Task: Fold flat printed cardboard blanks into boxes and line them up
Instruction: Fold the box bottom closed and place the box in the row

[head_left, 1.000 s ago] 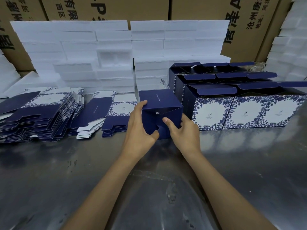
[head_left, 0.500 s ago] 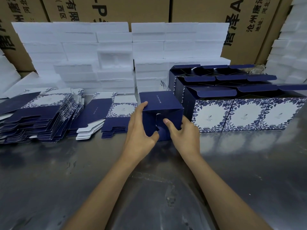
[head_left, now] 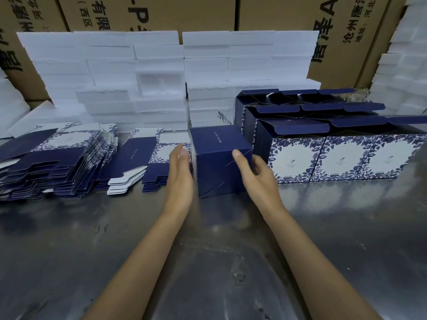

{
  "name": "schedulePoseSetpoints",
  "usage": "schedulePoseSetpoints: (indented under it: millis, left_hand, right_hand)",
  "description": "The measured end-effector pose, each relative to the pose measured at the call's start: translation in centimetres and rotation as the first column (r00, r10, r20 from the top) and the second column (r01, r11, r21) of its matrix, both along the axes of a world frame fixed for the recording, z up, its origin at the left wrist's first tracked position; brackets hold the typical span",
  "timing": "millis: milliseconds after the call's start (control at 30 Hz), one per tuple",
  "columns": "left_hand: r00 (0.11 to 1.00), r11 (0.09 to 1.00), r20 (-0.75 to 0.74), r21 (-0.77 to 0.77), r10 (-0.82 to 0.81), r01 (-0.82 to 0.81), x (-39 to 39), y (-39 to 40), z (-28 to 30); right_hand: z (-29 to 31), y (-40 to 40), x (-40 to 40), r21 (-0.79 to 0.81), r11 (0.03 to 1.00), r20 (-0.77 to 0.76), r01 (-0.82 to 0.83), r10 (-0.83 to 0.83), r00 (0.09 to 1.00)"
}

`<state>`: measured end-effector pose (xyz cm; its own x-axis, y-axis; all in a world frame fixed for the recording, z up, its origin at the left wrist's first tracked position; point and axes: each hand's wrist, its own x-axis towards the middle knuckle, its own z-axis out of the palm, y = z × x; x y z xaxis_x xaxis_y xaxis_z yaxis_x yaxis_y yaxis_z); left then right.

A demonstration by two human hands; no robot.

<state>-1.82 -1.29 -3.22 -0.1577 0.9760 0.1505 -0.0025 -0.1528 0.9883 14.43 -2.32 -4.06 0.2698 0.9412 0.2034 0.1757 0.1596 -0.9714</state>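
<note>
hands are flanking the navy blue folded cardboard box (head_left: 219,160): left hand (head_left: 181,174) flat-fingered beside it, right hand (head_left: 253,172) loosely spread, nearer the lined-up floral boxes (head_left: 335,158)

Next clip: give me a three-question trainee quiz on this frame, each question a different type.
1. True or false: the navy box between the hands has its folded bottom facing the camera.
2. The flat blanks lie on which side of that box: A left, B right, C behind?
3. Fill in: the left hand has ____ fingers beside the box; the right hand touches it.

Key: 1 true; 2 A; 3 straight.
</note>
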Motion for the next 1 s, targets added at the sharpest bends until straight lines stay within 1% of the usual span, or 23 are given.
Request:
schedulePoseSetpoints:
  millis: [67,133,200,233,267,333,367,400,467,533,600,700,733,800,833,867,900,933,967,1000]
  left_hand:
    - [0.996,0.998,-0.090,-0.055,-0.007,0.002,-0.3,0.2,-0.7]
    - [0.994,0.994,-0.079,-0.085,-0.077,0.071,-0.2,0.3,-1.3]
    - [0.988,0.990,-0.074,-0.065,-0.133,0.128,-0.3,0.2,-1.0]
    - [0.987,0.989,-0.075,-0.041,-0.145,0.143,-0.3,0.0,-0.6]
    - [0.985,0.987,-0.064,-0.010,-0.158,0.158,-0.4,-0.2,-0.1]
    - [0.978,0.976,-0.021,0.063,-0.209,0.210,-0.7,-0.7,0.7]
    - [0.972,0.967,0.002,0.103,-0.233,0.232,-0.8,-0.8,0.8]
    - [0.972,0.963,0.015,0.139,-0.236,0.232,-1.0,-0.7,0.9]
    - [0.984,0.966,0.023,0.195,-0.176,0.168,-1.2,-0.8,1.4]
    - [0.998,0.976,0.026,0.211,-0.057,0.050,-1.3,-0.9,1.9]
    - [0.998,0.977,0.059,0.214,0.001,-0.013,-1.4,-0.6,2.1]
    - [0.999,0.978,0.050,0.206,0.002,-0.012,-1.4,-0.5,2.2]
    - [0.999,0.980,0.035,0.199,-0.012,0.005,-1.4,-0.4,2.1]
    - [0.998,0.979,0.050,0.200,-0.034,0.023,-1.4,-0.6,2.2]
    - [0.997,0.978,0.065,0.205,-0.046,0.032,-1.4,-0.6,2.1]
    - [0.994,0.978,0.085,0.205,-0.066,0.047,-1.4,-0.7,2.1]
    - [0.993,0.976,0.088,0.209,-0.082,0.062,-1.4,-0.7,2.1]
    - [0.993,0.973,0.080,0.217,-0.093,0.073,-1.5,-0.8,2.0]
    - [0.993,0.969,0.068,0.235,-0.096,0.078,-1.5,-0.7,2.0]
    - [0.993,0.963,0.068,0.257,-0.098,0.078,-1.6,-0.8,2.0]
  right_hand:
    - [0.3,0.0,0.1,0.030,0.999,0.002,0.020,-0.020,1.000]
    - [0.5,-0.1,0.0,0.062,0.997,0.009,0.040,-0.040,0.999]
    - [0.6,0.0,0.3,0.104,0.993,-0.003,0.056,-0.056,0.998]
    - [0.7,0.1,0.6,0.120,0.991,-0.040,0.064,-0.060,0.997]
    - [0.9,0.2,0.9,0.118,0.990,-0.128,0.072,-0.057,0.990]
    - [1.5,0.4,1.3,0.057,0.998,-0.363,0.029,-0.007,0.932]
    - [1.6,0.5,1.4,0.037,0.999,-0.443,-0.005,0.021,0.896]
    - [1.5,0.7,1.4,0.032,0.999,-0.468,-0.025,0.037,0.883]
    - [1.2,0.8,1.4,0.044,0.999,-0.415,-0.017,0.033,0.909]
    - [0.8,0.7,1.3,0.087,0.996,-0.321,0.026,0.004,0.947]
    - [0.8,0.7,1.4,0.098,0.995,-0.275,0.017,0.011,0.961]
    - [0.9,0.7,1.1,0.025,0.999,-0.331,-0.028,0.035,0.943]
    - [1.1,0.5,1.0,-0.012,0.997,-0.373,-0.073,0.063,0.926]
    - [1.8,0.0,0.9,-0.063,0.976,-0.464,-0.209,0.157,0.872]
    - [2.2,-0.2,0.7,-0.065,0.961,-0.504,-0.267,0.199,0.841]
    - [2.5,-0.5,0.7,-0.059,0.955,-0.508,-0.291,0.223,0.832]
    - [2.7,-0.6,0.7,-0.060,0.960,-0.461,-0.275,0.218,0.860]
    - [2.8,-0.7,0.7,-0.072,0.974,-0.368,-0.215,0.175,0.913]
    - [2.9,-0.9,0.7,-0.046,0.986,-0.292,-0.159,0.139,0.946]
    - [3.0,-1.2,0.7,0.007,0.987,-0.255,-0.158,0.155,0.954]
